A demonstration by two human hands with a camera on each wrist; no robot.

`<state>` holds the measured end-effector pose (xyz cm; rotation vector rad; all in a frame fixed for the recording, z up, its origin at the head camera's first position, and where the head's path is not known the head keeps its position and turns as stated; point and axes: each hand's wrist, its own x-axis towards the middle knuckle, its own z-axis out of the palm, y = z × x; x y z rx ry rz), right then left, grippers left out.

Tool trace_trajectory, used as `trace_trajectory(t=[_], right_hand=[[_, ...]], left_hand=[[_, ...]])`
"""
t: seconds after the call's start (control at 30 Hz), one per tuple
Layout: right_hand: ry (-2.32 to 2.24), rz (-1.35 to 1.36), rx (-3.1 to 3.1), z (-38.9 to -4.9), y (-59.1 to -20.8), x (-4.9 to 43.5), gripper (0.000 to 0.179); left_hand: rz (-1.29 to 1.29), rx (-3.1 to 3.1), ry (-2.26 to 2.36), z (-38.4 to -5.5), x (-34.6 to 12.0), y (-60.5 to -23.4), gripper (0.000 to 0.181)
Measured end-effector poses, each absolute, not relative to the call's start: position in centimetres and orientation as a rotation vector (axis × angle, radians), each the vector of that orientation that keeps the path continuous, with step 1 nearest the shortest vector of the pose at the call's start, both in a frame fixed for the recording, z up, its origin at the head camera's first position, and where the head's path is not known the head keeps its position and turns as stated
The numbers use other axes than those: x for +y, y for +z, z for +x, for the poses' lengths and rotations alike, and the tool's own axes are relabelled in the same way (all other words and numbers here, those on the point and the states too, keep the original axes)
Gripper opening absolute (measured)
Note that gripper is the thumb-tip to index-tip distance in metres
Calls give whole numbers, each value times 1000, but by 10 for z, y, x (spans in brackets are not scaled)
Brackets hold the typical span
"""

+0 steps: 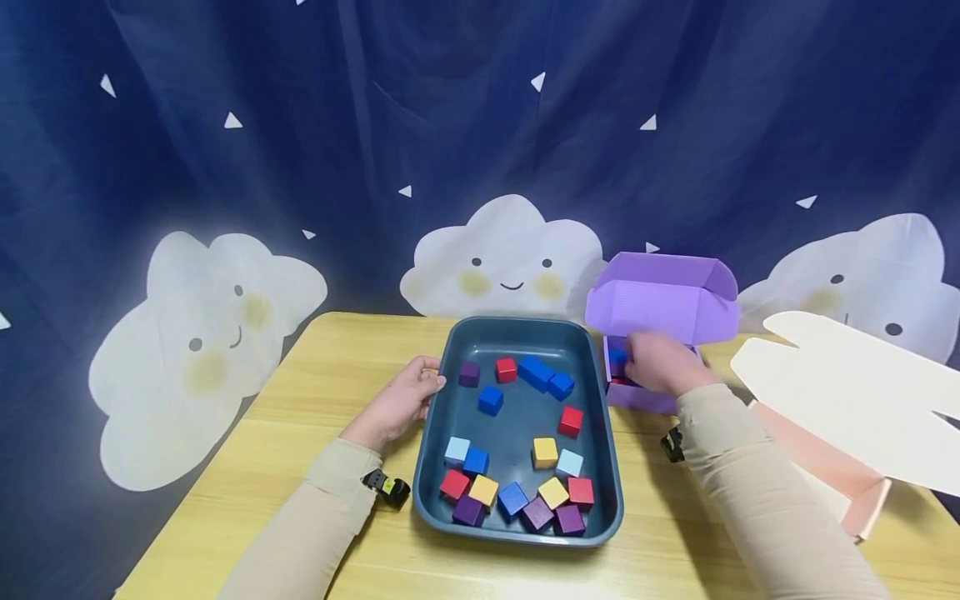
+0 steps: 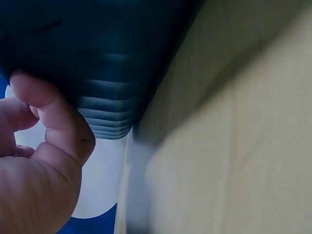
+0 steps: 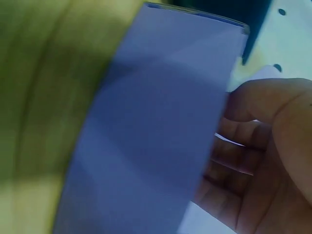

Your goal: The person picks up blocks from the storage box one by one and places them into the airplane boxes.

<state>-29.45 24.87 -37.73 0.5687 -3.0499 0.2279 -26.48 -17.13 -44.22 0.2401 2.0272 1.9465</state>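
1. The box (image 1: 641, 398), purple, sits on the table just beyond the tray's right wall, toward its far end; its longer side seems to run left to right, and its lid (image 1: 652, 304) stands open at the back.
2. The right hand (image 1: 660, 362) is the nearer one, reaching in over the near wall, so the box's inside lies directly under its fingers. A blue piece (image 1: 617, 360) shows just left of them.
3. That hand's fingertips are hidden; I cannot tell whether they pinch anything.
4. The tray (image 1: 510, 442) lies left of this hand, long axis pointing away from the person, with loose cubes (image 1: 491, 401) inside, many clustered at its near end.
5. The left hand (image 1: 401, 396), across the tray, holds its left rim with bent fingers.
6. Right of the box, an open carton (image 1: 840, 375) rests on the table (image 1: 322, 383).
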Motion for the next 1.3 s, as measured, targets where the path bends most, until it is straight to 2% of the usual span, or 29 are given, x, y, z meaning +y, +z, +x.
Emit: trace_trajectory(t=[0.5,0.8,0.9,1.1,1.3], right_hand=[[314,293,-3084,-290,-395,248,9],[462,322,-3051,-288,-404,248,21],[478,388,-3078,-288,-398,252,23],[469,387,-3235,-289,-379,256,41],[504,368,-3316,-293,-380,254,38]], left_hand=[[242,2029,1948,-262,-172,-442,32],[262,2028,1951,-262,-172,-443,33],[262,2035,1949,-262,-171,-442,33],[249,2017,1974,-262,-170,-442,32],[252,2001,1993,-262,-171,-443,32]])
